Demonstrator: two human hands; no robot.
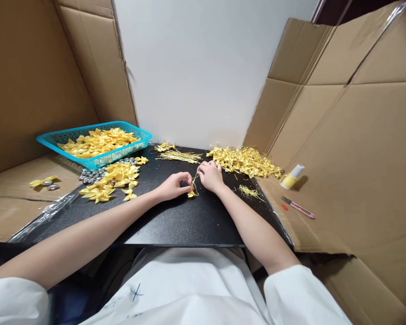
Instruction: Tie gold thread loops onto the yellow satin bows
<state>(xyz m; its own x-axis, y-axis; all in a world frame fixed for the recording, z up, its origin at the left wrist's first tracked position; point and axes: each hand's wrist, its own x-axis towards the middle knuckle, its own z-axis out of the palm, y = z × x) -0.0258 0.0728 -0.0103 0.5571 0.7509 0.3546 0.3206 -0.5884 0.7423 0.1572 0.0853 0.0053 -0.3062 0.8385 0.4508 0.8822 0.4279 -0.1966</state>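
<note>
Over the middle of the black table [186, 221], my left hand [176, 186] is closed in a pinch at a small yellow ribbon bow [191, 194], which shows just under the thumb. A thin yellow cord [195, 179] loops up from the bow towards my right hand [210, 175]. The fingers of that hand are bent and closed at the cord's upper end; their tips are partly hidden. Beyond both hands lies a bundle of straight yellow cords [181, 156]. Behind my right hand is a heap of yellow bows with cords [245, 161].
A turquoise basket [115, 159] of yellow ribbon pieces stands back left. Before it lie loose ribbon bows [120, 174] and silvery round pieces [91, 175]. Cord scraps [250, 192], a thread spool [292, 177] and pink thread snips [299, 207] lie right. Cardboard walls [358, 149] flank the table.
</note>
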